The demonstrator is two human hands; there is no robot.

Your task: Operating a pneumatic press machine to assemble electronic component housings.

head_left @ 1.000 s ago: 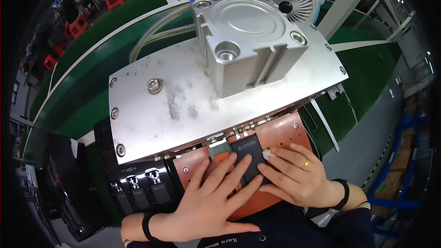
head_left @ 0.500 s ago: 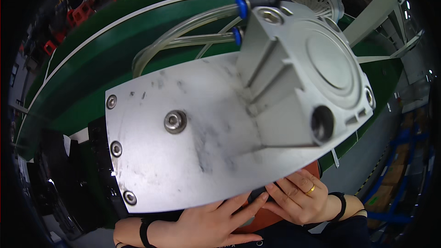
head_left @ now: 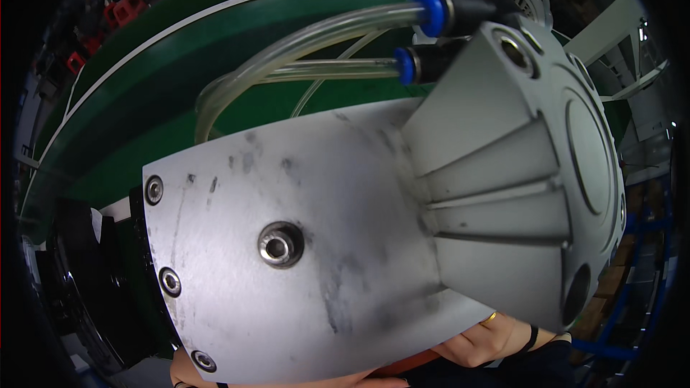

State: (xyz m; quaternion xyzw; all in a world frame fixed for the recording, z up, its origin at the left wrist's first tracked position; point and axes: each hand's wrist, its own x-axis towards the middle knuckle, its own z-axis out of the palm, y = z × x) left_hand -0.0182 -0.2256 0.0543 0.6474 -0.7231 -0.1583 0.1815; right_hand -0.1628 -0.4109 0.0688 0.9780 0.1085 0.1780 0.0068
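At five o'clock the right hand (head_left: pixel 471 343) sits partly beneath the silver plate (head_left: pixel 323 201), beside an orange-brown surface (head_left: pixel 408 366) showing between five and six. The left hand (head_left: pixel 379 384) shows only a thumb at six and its wrist at seven. The plate covers most fingers, so I cannot tell either grip's state. Bolts (head_left: pixel 171 282) from nine to seven seemingly secure the plate, which carries a metal block (head_left: pixel 503 165) at three; clear tubes (head_left: pixel 323 29) enter fittings near one, presumably supplying air.
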